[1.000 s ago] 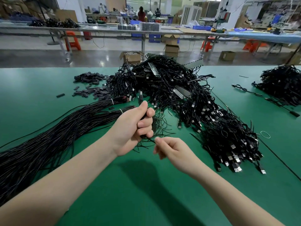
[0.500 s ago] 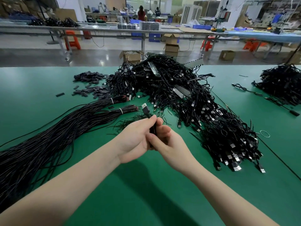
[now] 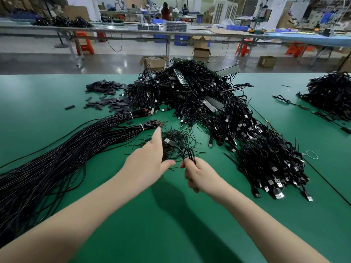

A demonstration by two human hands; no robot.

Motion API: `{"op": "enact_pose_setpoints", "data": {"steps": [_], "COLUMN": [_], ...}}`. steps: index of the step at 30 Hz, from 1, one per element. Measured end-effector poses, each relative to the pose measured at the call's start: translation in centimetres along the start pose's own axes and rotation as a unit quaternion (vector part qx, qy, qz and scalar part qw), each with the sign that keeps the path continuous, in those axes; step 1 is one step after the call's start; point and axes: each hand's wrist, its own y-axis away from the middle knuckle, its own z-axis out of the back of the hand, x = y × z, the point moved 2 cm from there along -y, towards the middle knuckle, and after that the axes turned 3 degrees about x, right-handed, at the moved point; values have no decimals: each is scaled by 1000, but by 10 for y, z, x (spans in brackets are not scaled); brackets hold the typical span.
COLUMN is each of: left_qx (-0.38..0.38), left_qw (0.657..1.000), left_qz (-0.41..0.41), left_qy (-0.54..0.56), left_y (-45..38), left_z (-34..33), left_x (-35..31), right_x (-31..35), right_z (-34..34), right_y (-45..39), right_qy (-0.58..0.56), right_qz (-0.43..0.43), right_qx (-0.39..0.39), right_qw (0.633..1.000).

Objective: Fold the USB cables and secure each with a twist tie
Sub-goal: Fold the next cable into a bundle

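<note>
The right hand (image 3: 199, 175) is curled round a folded USB cable (image 3: 187, 152), gripping the gathered loops just above the fist; the black strands rise out of the fingers and arch away to the left, ending in a USB plug (image 3: 169, 141) that lies just beyond the left hand's index finger. The left hand (image 3: 147, 161) is open, its index finger stretched forward and its thumb held out to the side towards the right hand, holding nothing; it hangs over a loose heap of thin black twist ties (image 3: 176, 138) scattered on the green worktop (image 3: 171, 224), right beside the cable's free end. Whether the fingertip touches the ties cannot be told.

To the left of both hands, long bundles of straight black wire (image 3: 57, 149) run across the worktop, banded with white ties near their ends, which lie close to the left index fingertip. Beyond and to the right of the hands spreads a large pile of USB cables (image 3: 218, 114), its near end trailing down past the right wrist, well apart from it. A scatter of small dark sleeves (image 3: 108, 95) lies at the far left, and another cable heap (image 3: 330, 93) sits at the far right edge
</note>
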Motion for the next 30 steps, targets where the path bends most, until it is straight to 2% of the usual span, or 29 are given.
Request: {"op": "enact_pose_setpoints", "data": {"steps": [1, 3, 5, 8, 11, 15, 18, 20, 25, 30], "left_qx": [16, 52, 97, 114, 123, 118, 126, 157, 222, 205], "left_qw": [996, 963, 933, 922, 918, 922, 916, 909, 910, 887], "left_qz": [-87, -264, -345, -360, -344, -339, -318, -314, -301, -305], "left_qy": [3, -31, -46, -86, -153, -147, -207, -225, -180, -280], "left_y": [0, -2, -1, 2, 5, 13, 16, 13, -1, -9], "left_z": [0, 1, -3, -11, -16, -21, -30, -30, -24, -28], "left_x": [1, -1, 0, 2, 3, 6, 3, 1, 0, 1], "right_x": [-1, -3, -4, -8, -15, -22, -25, -26, -30, -33], "right_z": [2, 5, 9, 12, 10, 5, 5, 6, 7, 10], "right_y": [0, 0, 1, 4, 5, 0, -5, -6, -14, -26], "right_qy": [-32, -60, -25, 38, -3, -30, -23, -19, -55, -54], "right_qz": [-16, -50, -77, -119, -155, -147, -149, -153, -151, -131], "right_qx": [46, 152, 228, 319, 375, 372, 381, 402, 431, 399], "right_qw": [998, 985, 970, 939, 914, 916, 912, 903, 888, 906]}}
